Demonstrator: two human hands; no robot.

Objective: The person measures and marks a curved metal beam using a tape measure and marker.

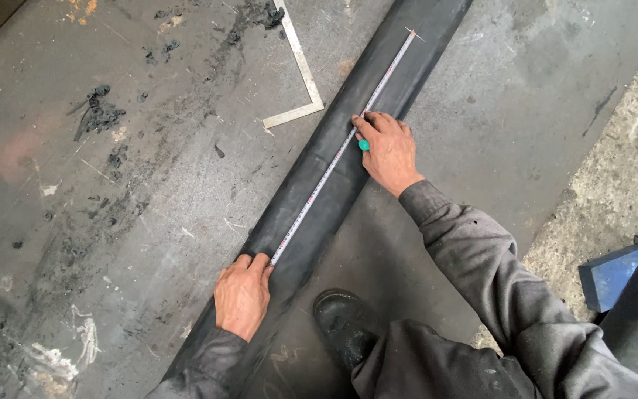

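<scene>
A long black rubber strip (407,44) lies diagonally across the grey floor. A measuring tape (326,174) is stretched along it, its hooked end near the far top. My left hand (243,295) presses the near end of the tape onto the strip. Farther up, my right hand (387,150) rests on the strip beside the tape, its fingers closed around a small green marker (364,145) whose tip touches the rubber at the tape's edge.
A metal carpenter's square (300,70) lies on the floor left of the strip. My black shoe (342,319) stands by the strip's near part. A blue block (611,275) and a dark beam sit at the right, on rough concrete. Black rubber scraps litter the left floor.
</scene>
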